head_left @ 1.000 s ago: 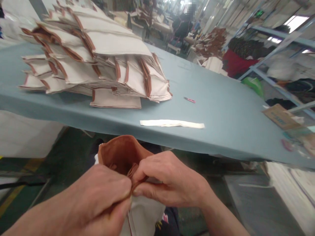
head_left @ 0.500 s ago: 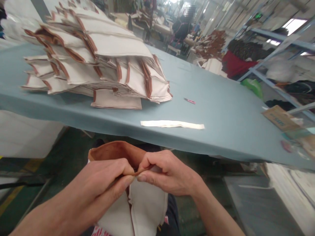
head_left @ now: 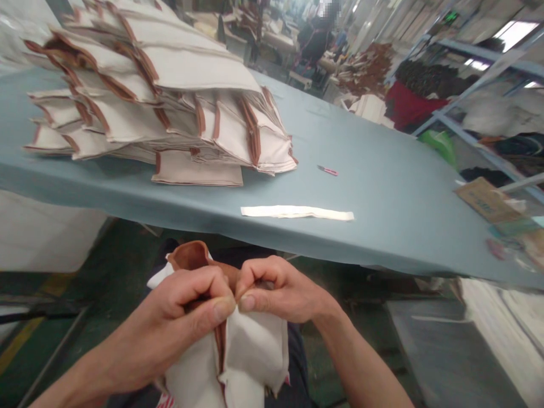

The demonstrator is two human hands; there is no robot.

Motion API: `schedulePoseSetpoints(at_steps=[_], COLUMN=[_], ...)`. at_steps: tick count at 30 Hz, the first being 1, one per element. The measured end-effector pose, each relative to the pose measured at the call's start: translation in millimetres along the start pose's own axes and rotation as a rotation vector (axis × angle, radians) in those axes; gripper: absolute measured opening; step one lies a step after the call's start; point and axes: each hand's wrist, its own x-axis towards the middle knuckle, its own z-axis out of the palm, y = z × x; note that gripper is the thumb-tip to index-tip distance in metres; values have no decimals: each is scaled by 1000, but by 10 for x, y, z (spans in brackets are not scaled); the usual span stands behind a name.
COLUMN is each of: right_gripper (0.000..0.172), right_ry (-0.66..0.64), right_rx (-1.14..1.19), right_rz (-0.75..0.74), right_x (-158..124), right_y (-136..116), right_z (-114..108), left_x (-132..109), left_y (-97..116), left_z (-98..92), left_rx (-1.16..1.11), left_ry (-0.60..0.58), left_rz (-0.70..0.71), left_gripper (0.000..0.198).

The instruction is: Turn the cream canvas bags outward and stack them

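Over my lap, below the table edge, hangs a cream fabric piece (head_left: 255,345) with a brown lining and a brown-edged seam down its middle. My left hand (head_left: 191,311) pinches its upper edge on one side of the seam. Right beside it, my right hand (head_left: 272,292) grips the same edge between thumb and bent fingers. The two thumbs almost touch. Brown lining curls up behind the knuckles. The bit of edge inside the fingers is hidden.
A blue-covered table (head_left: 382,187) stretches across in front. On it lie a large stack of cream pieces with brown edging (head_left: 199,68), a white strip (head_left: 297,212) and small pink-handled snips (head_left: 328,170). A cardboard box (head_left: 484,198) sits at the right; a person (head_left: 314,42) is farther back.
Both hands still pinch the edge, now drawn closer together. The opening of the fabric piece has narrowed and its middle seam has folded more sharply. The view has shifted slightly.
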Motion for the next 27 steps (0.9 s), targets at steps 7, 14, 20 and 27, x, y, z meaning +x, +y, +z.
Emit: schedulePoseSetpoints(at_steps=[7,14,20,27], right_gripper=[59,54,52,51], right_ry=[92,76,67,121], right_rx=[-158,-143,-20,-124], right_rz=[17,-23,52,39], right_x=[-140,-156,-208,-244], right_y=[-120,-81,-134,-159], right_z=[-48,-36,-35,-48], left_x=[236,124,29,150], left_y=[89,164,-18,-30], left_z=[-137,-9,89,-41], left_rx=[341,278,101,160], left_ry=[-100,-122,-26,-99], left_rz=[-106,96,128,86], left_gripper=[47,46,51,44])
